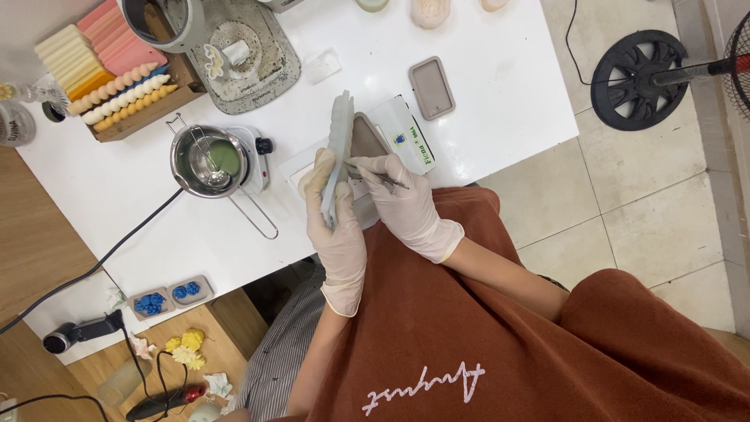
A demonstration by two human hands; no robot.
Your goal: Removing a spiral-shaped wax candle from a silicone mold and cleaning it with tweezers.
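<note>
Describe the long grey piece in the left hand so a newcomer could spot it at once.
Start at the white table, then find the small pot on its hotplate near the front edge. Just right of it, the gloved left hand holds a long mould upright. It is pale grey-green, narrow and wavy-edged, unlike the flat brown tray behind.

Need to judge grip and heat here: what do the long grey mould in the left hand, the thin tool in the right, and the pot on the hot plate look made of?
Grey mould: looks like matte silicone, ribbed edge. Thin tool: likely metal, thin and dark with a slight glint. Pot: shiny polished metal, wire handle.
</note>
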